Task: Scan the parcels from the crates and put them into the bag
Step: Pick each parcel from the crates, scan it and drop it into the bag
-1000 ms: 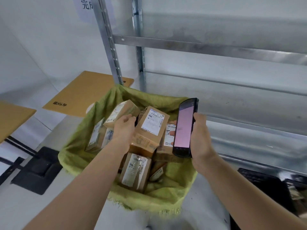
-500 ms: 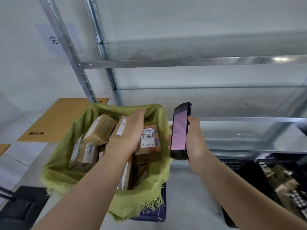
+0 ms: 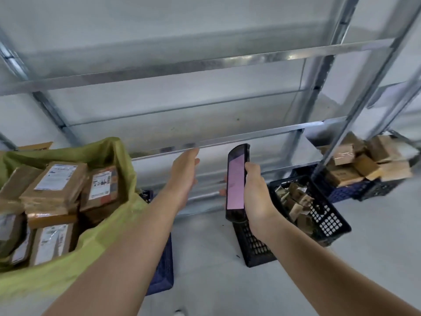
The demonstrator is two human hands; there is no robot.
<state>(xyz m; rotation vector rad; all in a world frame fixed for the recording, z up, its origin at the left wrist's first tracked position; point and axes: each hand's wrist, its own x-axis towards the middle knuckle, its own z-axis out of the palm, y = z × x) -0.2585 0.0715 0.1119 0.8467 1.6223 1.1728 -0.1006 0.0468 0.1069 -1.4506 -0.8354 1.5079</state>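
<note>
My left hand (image 3: 184,176), empty with fingers straight and relaxed, is raised between the bag (image 3: 107,238) and the scanner (image 3: 235,183). My right hand (image 3: 257,197) grips the scanner upright, its pink screen towards me. The green bag, at left, is full of labelled parcels (image 3: 54,183). A black crate (image 3: 328,220) just beyond my right hand holds more parcels; further crates (image 3: 355,190) with boxes stand under the metal shelf (image 3: 250,135) at right

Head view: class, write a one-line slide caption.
Left hand open and empty, right hand gripping scanner, between filled green bag and black crate.
</note>
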